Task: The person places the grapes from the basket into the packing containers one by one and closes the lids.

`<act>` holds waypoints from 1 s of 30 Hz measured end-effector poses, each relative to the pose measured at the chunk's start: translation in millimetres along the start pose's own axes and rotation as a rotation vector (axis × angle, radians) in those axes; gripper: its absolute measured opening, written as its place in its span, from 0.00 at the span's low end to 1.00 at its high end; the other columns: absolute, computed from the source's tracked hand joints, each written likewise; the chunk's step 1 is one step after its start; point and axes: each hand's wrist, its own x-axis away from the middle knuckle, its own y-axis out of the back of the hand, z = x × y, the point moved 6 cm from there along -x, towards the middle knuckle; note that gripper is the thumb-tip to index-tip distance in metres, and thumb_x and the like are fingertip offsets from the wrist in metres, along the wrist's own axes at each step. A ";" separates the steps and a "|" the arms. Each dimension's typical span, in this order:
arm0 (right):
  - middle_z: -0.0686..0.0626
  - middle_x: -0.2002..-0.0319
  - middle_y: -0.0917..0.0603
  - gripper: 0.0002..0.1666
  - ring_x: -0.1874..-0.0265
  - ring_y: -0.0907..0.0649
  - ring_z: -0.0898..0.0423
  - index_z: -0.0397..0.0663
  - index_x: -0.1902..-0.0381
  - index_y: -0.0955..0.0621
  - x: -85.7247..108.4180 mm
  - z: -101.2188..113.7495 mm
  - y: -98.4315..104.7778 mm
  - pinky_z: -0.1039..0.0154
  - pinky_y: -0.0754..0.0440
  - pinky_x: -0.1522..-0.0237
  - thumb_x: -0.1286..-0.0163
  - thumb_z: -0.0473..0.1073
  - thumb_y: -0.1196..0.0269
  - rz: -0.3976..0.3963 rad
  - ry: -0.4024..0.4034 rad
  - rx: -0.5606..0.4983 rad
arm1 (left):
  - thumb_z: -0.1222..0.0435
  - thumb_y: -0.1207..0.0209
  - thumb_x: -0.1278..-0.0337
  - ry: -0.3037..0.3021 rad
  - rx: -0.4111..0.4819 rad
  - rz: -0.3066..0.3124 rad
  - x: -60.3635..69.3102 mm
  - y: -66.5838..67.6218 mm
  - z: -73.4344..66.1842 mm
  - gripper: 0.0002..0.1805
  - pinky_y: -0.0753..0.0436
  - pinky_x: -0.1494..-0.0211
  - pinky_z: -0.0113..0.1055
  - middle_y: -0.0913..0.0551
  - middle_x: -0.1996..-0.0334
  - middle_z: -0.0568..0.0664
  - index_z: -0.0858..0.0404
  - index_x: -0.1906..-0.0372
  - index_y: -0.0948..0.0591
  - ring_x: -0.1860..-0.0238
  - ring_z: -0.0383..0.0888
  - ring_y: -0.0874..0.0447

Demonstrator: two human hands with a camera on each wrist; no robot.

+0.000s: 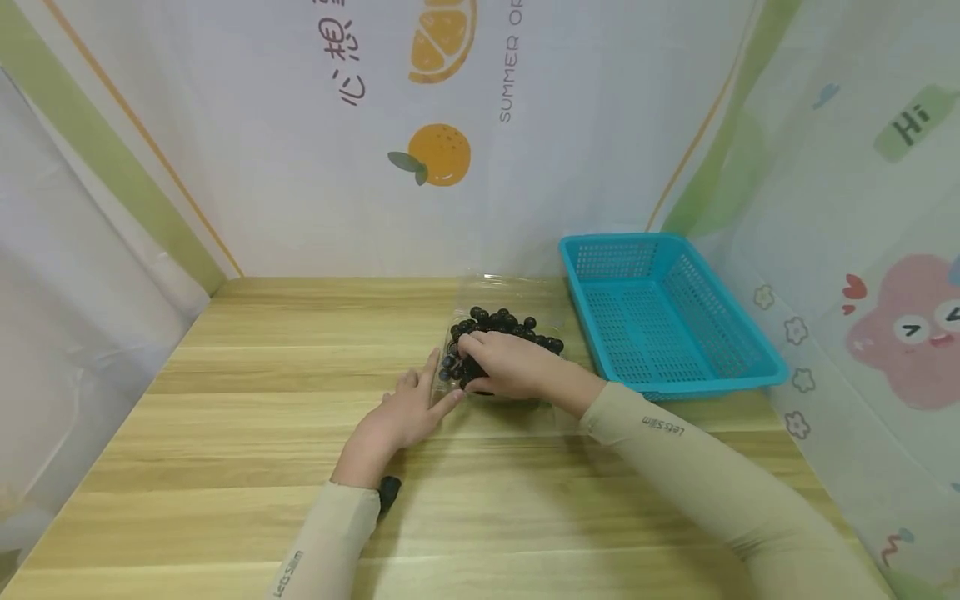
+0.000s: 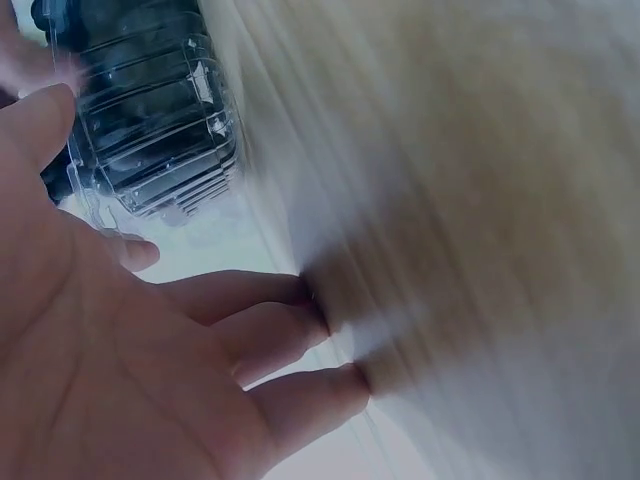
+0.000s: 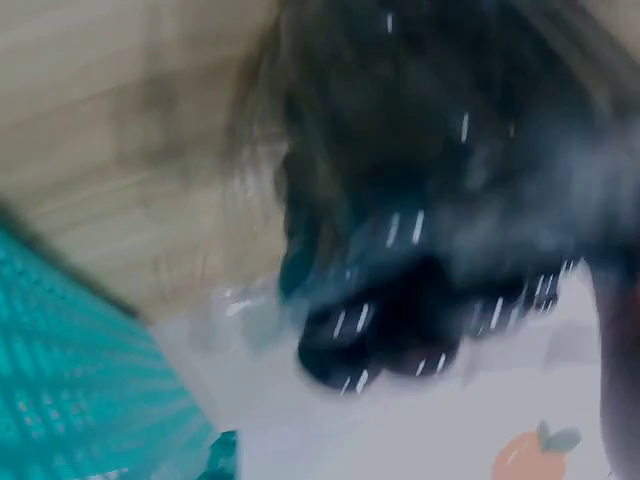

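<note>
Dark grapes (image 1: pixel 498 318) heaped in clear container (image 2: pixel 150 130) on table (image 1: pixel 300 400), left of blue basket (image 1: pixel 678 388). Left hand (image 1: pixel 405 412) spread beside container, holding nothing. Right hand (image 1: pixel 513 365) among grapes; grip unclear, wrist view blurred.

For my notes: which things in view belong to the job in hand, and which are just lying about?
In the job:
dark grapes
clear plastic clamshell, open, holding them
right hand, over the grapes
left hand, at the clamshell's side

Apparently just about:
turquoise perforated basket, untouched, though it may have a part
fruit-print backdrop
wood-grain tabletop, merely the support
</note>
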 end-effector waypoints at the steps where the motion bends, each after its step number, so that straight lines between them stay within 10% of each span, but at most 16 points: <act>1: 0.51 0.58 0.18 0.19 0.65 0.19 0.58 0.51 0.51 0.24 0.1 -2.9 4.4 0.63 0.16 0.61 0.24 0.56 0.31 -0.001 -0.017 -0.042 | 0.31 0.58 0.22 0.002 0.001 0.002 -0.5 -0.5 0.6 0.51 0.45 0.21 0.78 0.52 0.17 0.78 0.49 0.11 0.66 0.19 0.81 0.50; 5: 0.48 0.62 0.17 0.19 0.67 0.18 0.54 0.47 0.56 0.21 0.7 -10.9 18.5 0.59 0.17 0.63 0.21 0.57 0.34 0.011 -0.102 -0.095 | 0.26 0.61 0.26 0.000 0.016 -0.002 -4.0 -3.8 4.0 0.54 0.46 0.21 0.80 0.52 0.17 0.79 0.47 0.12 0.67 0.17 0.78 0.52; 10: 0.44 0.43 0.16 0.31 0.56 0.12 0.51 0.44 0.34 0.24 -0.6 -9.8 20.5 0.54 0.10 0.54 0.21 0.60 0.36 0.030 -0.191 -0.039 | 0.26 0.62 0.27 -0.007 0.012 -0.005 -3.1 -2.8 1.9 0.53 0.47 0.21 0.79 0.51 0.18 0.80 0.46 0.12 0.67 0.16 0.77 0.53; 19: 0.49 0.48 0.14 0.17 0.57 0.12 0.57 0.49 0.40 0.17 -6.4 21.3 22.3 0.65 0.11 0.54 0.23 0.46 0.32 -0.200 0.174 0.052 | 0.33 0.59 0.20 -0.022 -0.002 0.009 0.3 -0.3 -1.5 0.50 0.48 0.19 0.78 0.52 0.17 0.77 0.56 0.11 0.61 0.14 0.72 0.57; 30: 0.47 0.47 0.13 0.08 0.54 0.12 0.55 0.46 0.53 0.11 -21.9 24.6 2.7 0.65 0.11 0.52 0.19 0.40 0.37 0.006 0.098 0.041 | 0.27 0.60 0.25 -0.028 0.031 -0.019 -1.3 -2.2 1.6 0.54 0.48 0.20 0.79 0.49 0.18 0.78 0.54 0.11 0.60 0.15 0.74 0.53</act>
